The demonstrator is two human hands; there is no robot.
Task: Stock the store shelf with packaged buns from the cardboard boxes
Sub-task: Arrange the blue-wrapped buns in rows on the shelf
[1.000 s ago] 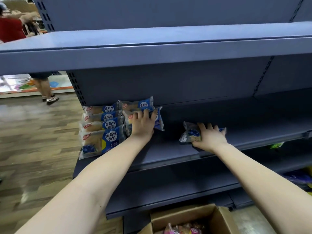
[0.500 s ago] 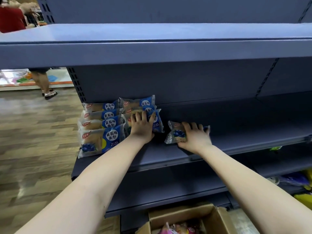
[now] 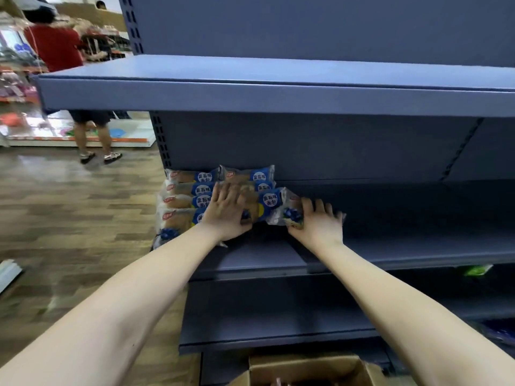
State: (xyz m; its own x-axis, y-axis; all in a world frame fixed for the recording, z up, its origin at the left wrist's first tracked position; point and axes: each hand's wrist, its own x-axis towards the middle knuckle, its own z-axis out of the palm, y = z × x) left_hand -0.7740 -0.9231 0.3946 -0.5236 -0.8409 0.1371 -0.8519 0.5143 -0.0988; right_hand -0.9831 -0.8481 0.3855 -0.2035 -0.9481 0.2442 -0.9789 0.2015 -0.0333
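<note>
You can read 蓝莓味面包 in a white circle on the blue end of each stacked bun pack, clearest on the front pack. Red oval logos on them: too small to read.

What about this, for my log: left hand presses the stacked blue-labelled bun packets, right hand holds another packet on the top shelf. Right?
Wrong shelf: the head view shows the right hand holding its blueberry-printed plastic packet on the blue metal middle shelf, beside the stacked blue-labelled bun packets the left hand presses.
</note>
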